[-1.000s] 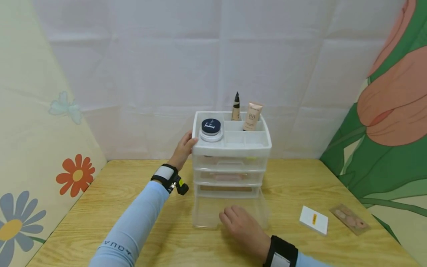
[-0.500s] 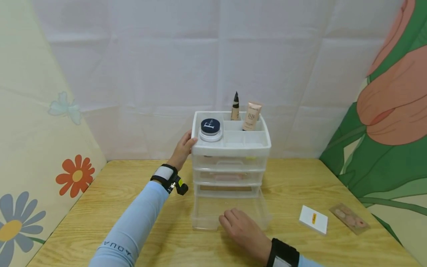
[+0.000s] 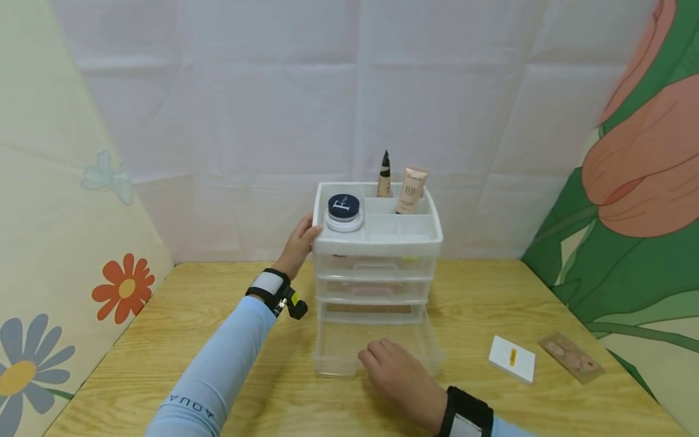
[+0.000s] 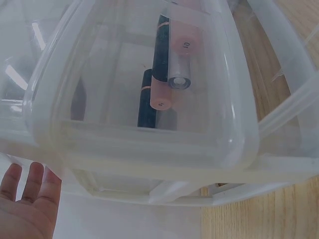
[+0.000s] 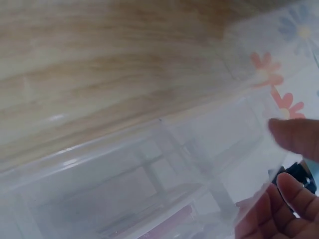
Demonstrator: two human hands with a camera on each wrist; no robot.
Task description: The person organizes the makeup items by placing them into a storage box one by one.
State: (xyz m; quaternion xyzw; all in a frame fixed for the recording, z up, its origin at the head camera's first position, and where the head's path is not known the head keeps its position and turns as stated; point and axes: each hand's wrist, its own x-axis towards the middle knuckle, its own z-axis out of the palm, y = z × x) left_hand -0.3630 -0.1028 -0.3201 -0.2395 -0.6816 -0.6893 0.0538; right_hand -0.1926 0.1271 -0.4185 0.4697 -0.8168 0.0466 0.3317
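A white organizer [image 3: 378, 247] with translucent drawers stands on the table. Its bottom drawer [image 3: 338, 349] is pulled out toward me. My left hand [image 3: 297, 246] rests against the organizer's left side near the top, its fingers [image 4: 34, 181] straight in the left wrist view. At the bottom drawer's front edge, my right hand [image 3: 401, 376] grips with curled fingers; the right wrist view shows the thumb [image 5: 296, 137] and fingers [image 5: 271, 211] on either side of the clear plastic. Lip gloss tubes [image 4: 162, 64] lie inside a drawer in the left wrist view.
On top of the organizer sit a dark-lidded round jar [image 3: 343, 209], a BB cream tube [image 3: 411, 191] and a black-tipped beige tube [image 3: 384, 176]. To the right lie a white flat box [image 3: 512, 359] and a brownish flat palette [image 3: 571, 357]. A white cloth [image 3: 246, 121] hangs behind.
Between the first and second frames, the bottom drawer slides slightly toward me with my right hand at its front. My left hand keeps its place on the organizer.
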